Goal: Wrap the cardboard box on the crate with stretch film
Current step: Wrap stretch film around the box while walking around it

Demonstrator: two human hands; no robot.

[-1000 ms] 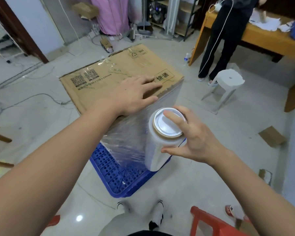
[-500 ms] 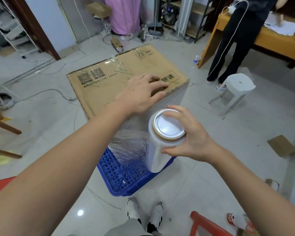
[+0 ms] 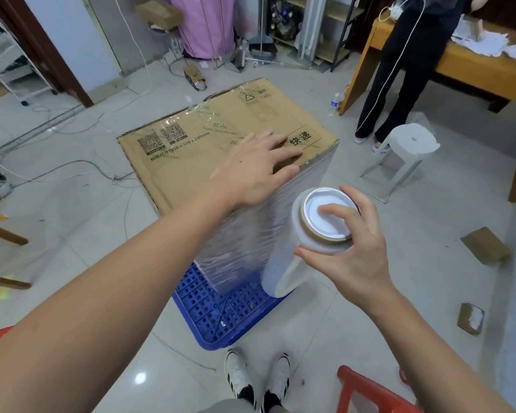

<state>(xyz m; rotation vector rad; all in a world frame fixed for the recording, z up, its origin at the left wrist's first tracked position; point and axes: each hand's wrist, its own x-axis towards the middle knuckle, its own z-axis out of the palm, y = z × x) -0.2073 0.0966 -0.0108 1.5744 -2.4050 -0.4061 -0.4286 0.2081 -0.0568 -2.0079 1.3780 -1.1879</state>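
Note:
A brown cardboard box with printed codes stands on a blue perforated crate on the tiled floor. Clear stretch film covers the box's near side. My left hand lies flat on the box top near its front right corner, fingers spread. My right hand grips the top end of a white stretch film roll, which hangs tilted just right of the box's near corner. Film runs from the roll onto the box.
A white plastic stool stands to the right of the box, and a person in black trousers stands by a wooden table. A red chair is at my lower right. Cables and cardboard scraps lie on the floor.
The roll has moved right and tilted, away from the box's near face, drawing film along it. My left hand stays pressed on the box top. The view has shifted slightly.

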